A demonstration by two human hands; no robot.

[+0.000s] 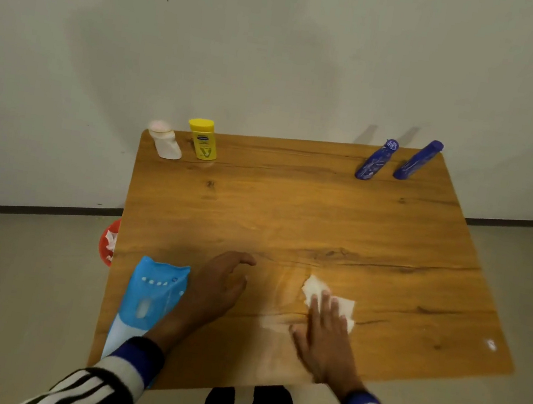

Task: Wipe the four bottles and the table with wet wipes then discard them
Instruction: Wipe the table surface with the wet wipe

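- Right hand (325,333) lies flat, fingers straight, pressing a white wipe (340,303) onto the table (325,210); the wipe shows past the fingertips on the far side.
- Left hand (215,287) rests just left of it, fingers loosely curled and holding nothing, beside the blue wipe pack (149,298) at the near left edge.
- A damp sheen shows on the wood around the right hand, so the table wipe looks under way near the front.
- Dry-looking table stretches far and right from the wipe; the right hand is the nearer one for that ground, and the stroke would likely run away from the body.
- Four bottles stand along the far edge, well apart from both hands: white bottle (166,139) and yellow bottle (202,138) far left, two blue bottles (376,160) (418,161) far right, their long axes upright.
- A red bin (108,241) with white scraps sits on the floor left of the table, nearer the left hand, for discarding.
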